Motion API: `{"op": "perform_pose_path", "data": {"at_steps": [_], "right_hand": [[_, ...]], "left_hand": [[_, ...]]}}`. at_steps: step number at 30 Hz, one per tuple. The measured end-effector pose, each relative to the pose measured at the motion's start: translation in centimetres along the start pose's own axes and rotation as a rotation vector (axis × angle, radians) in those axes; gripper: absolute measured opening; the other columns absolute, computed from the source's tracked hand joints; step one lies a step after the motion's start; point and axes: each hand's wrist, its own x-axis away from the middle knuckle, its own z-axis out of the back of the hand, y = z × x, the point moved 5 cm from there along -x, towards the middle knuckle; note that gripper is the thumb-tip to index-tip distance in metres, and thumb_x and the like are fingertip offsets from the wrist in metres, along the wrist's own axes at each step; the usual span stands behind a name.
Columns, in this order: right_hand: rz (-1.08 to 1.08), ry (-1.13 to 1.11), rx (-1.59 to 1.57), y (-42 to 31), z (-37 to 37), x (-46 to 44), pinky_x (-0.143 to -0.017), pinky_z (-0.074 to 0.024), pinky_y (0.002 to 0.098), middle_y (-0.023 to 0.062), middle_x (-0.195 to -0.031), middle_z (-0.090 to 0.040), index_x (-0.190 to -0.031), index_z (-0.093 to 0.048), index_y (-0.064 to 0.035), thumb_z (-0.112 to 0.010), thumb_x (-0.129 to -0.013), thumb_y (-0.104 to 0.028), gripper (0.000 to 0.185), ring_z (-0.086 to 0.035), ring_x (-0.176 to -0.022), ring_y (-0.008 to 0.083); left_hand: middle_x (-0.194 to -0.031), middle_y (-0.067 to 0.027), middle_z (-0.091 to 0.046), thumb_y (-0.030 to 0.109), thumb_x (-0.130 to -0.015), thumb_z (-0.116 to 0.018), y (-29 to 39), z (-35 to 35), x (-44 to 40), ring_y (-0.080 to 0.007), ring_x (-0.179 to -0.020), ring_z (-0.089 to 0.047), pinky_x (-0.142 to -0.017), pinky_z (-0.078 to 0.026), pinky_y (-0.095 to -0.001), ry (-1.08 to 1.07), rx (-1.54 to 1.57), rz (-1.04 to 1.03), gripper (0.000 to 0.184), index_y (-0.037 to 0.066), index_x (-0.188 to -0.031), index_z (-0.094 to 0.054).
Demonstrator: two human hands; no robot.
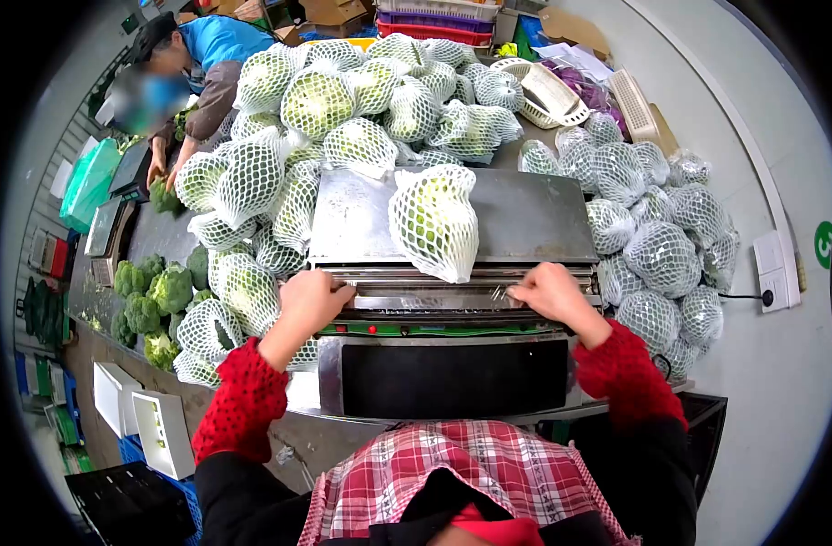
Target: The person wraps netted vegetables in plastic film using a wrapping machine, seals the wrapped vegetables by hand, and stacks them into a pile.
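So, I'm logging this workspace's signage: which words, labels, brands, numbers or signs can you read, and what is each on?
"3": white numeral, round green sign, right-hand white wall.
Too small or blurred to read: any print on the brown cardboard boxes or the silver metal machine.
I can read nothing else.

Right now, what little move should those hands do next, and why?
Perhaps lift the clear film toward the netted vegetable: the left hand and right hand seem to pinch that film, and the vegetable lies just beyond on the metal plate.
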Motion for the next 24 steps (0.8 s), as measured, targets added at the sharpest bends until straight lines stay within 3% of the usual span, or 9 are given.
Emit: {"op": "perform_pose_path", "data": {"at_steps": [5, 8, 9, 11, 14, 15, 18, 21, 24], "right_hand": [[-0.227, -0.255, -1.025, -0.2, 2.0, 6.2, -0.041, -0.0368, 0.0242, 0.0019, -0.058, -0.055, -0.07, -0.05, -0.0072, -0.05, -0.092, -0.02, 0.026, -0.047, -0.043, 0.0088], [0.041, -0.072, -1.622, -2.8, 6.0, 7.7, -0.035, -0.0373, 0.0294, 0.0174, -0.054, -0.053, -0.068, -0.045, -0.0035, -0.042, -0.092, -0.015, 0.027, -0.046, -0.037, 0.0205], [0.437, 0.046, -1.675, -4.0, 9.1, 5.7, -0.037, -0.0407, 0.0337, 0.0197, -0.063, -0.056, -0.068, -0.045, -0.0048, -0.039, -0.094, -0.018, 0.03, -0.048, -0.041, 0.0234], [0.369, 0.16, -2.169, -4.1, 11.3, 0.1, -0.072, -0.0513, 0.0346, 0.0199, -0.091, -0.063, -0.078, -0.053, -0.0023, -0.04, -0.096, -0.019, 0.028, -0.061, -0.078, 0.0253], [0.437, 0.218, -1.554, -2.6, 5.8, -12.0, -0.086, -0.0478, 0.0316, 0.0199, -0.111, -0.062, -0.107, -0.058, 0.01, -0.047, -0.094, -0.015, 0.03, -0.06, -0.094, 0.0233], [0.224, 0.099, -1.618, -3.2, 3.6, -13.0, -0.088, -0.0493, 0.0314, 0.0144, -0.106, -0.064, -0.095, -0.06, 0.003, -0.049, -0.094, -0.007, 0.015, -0.062, -0.096, 0.0208], [0.2, -0.009, -1.564, -5.1, 1.1, -14.2, -0.09, -0.0486, 0.0291, 0.0126, -0.107, -0.064, -0.105, -0.061, 0.0037, -0.05, -0.093, -0.002, 0.018, -0.061, -0.099, 0.0176], [0.533, -0.086, -1.175, -5.8, 2.1, -14.2, -0.092, -0.0461, 0.0275, 0.009, -0.116, -0.062, -0.122, -0.055, 0.001, -0.044, -0.089, 0.008, 0.036, -0.06, -0.104, 0.0151], [0.723, 0.057, -0.664, -6.9, 2.1, -13.6, -0.092, -0.045, 0.0277, 0.0113, -0.119, -0.06, -0.124, -0.053, -0.0001, -0.042, -0.085, 0.011, 0.042, -0.058, -0.106, 0.0173]], "left_hand": [[-0.052, -0.0032, -0.051, 0.02, -0.086, -0.057, 0.2, 0.9, 4.3, -0.013, -0.044, -0.046, -0.043, -0.036, -0.0286, -0.389, 1.068, 0.191, 0.031, 0.001, -0.063, -0.054], [-0.052, -0.0144, -0.052, 0.015, -0.089, -0.046, 3.0, 7.8, 7.1, -0.0188, -0.038, -0.047, -0.039, -0.04, -0.0294, -0.454, 1.738, 0.045, 0.027, 0.003, -0.065, -0.045], [-0.054, -0.0131, -0.053, 0.024, -0.093, -0.044, 4.3, 10.6, 5.6, -0.0203, -0.038, -0.05, -0.047, -0.046, -0.0319, -0.285, 1.793, -0.039, 0.035, 0.002, -0.066, -0.048], [-0.072, -0.0141, -0.061, 0.03, -0.096, -0.04, 7.2, 14.8, 2.0, -0.0223, -0.059, -0.063, -0.073, -0.053, -0.0367, 0.005, 1.9, -0.28, 0.043, -0.002, -0.074, -0.057], [-0.079, -0.0087, -0.061, 0.012, -0.093, -0.055, 8.3, 11.8, -8.9, -0.0075, -0.068, -0.043, -0.061, -0.039, -0.0262, 0.458, 1.146, -0.4, 0.023, -0.005, -0.078, -0.054], [-0.075, -0.0054, -0.057, 0.013, -0.096, -0.053, 6.8, 8.4, -11.6, -0.0075, -0.066, -0.041, -0.059, -0.038, -0.0258, 0.305, 0.833, -0.283, 0.024, -0.005, -0.08, -0.054], [-0.082, -0.0056, -0.061, 0.001, -0.094, -0.05, 4.9, 5.5, -11.6, -0.014, -0.072, -0.059, -0.072, -0.049, -0.0261, 0.299, 0.896, -0.478, 0.012, -0.001, -0.1, -0.06], [-0.113, -0.0136, -0.063, -0.015, -0.071, -0.052, 5.0, 5.3, -9.0, -0.035, -0.104, -0.061, -0.088, -0.051, -0.0378, 0.278, 0.527, -0.697, 0.053, 0.005, -0.12, -0.052], [-0.117, -0.014, -0.061, -0.016, -0.06, -0.056, 4.8, 3.9, -8.7, -0.0349, -0.108, -0.059, -0.089, -0.05, -0.0392, 0.493, 0.354, -0.787, 0.063, 0.003, -0.12, -0.051]]}}
